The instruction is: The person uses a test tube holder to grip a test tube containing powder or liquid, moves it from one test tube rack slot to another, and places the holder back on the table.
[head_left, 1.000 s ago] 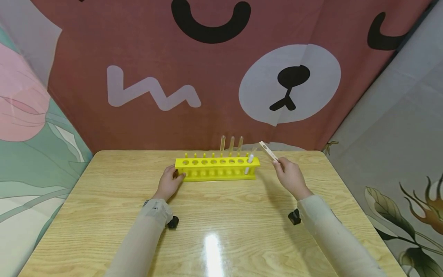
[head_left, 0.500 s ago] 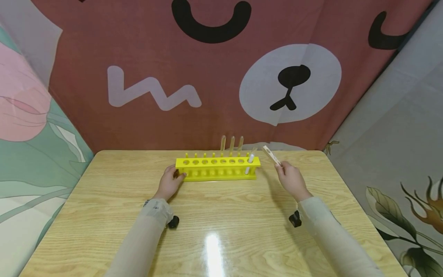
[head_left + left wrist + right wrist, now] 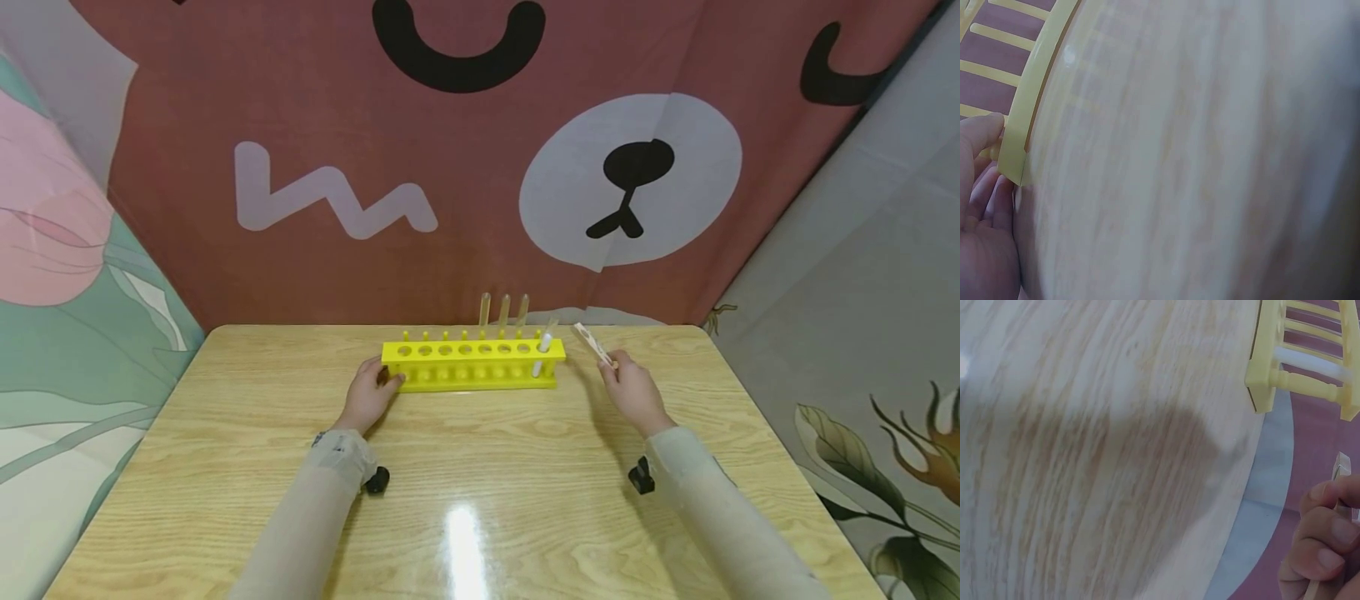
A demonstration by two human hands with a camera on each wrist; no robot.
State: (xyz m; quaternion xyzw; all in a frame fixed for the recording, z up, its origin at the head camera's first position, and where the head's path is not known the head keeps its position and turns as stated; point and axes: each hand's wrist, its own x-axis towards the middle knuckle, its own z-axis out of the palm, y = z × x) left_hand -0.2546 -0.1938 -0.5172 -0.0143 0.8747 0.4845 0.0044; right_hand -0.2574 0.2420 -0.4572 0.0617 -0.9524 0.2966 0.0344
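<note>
A yellow test tube rack (image 3: 472, 386) stands at the back middle of the table. My left hand (image 3: 367, 395) grips its left end, the thumb on the front of the base and the other fingers round the end, as the left wrist view also shows. In the rack's rightmost hole leans a test tube (image 3: 545, 342), white along most of its length and clear at the top. To the right of the rack, my right hand (image 3: 633, 388) pinches a wooden test tube holder (image 3: 594, 342), which points up and to the left, apart from the tube.
Three clear test tubes (image 3: 504, 308) stand upside down on pegs behind the rack. The wood-grain table (image 3: 480, 450) ends at a printed cloth (image 3: 330, 275) hanging close behind, with more cloth at both sides. A black wrist camera (image 3: 641, 476) sits under each sleeve.
My right hand has drawn slightly right and toward me with the wooden test tube holder, away from the white tube. My left hand stays on the rack.
</note>
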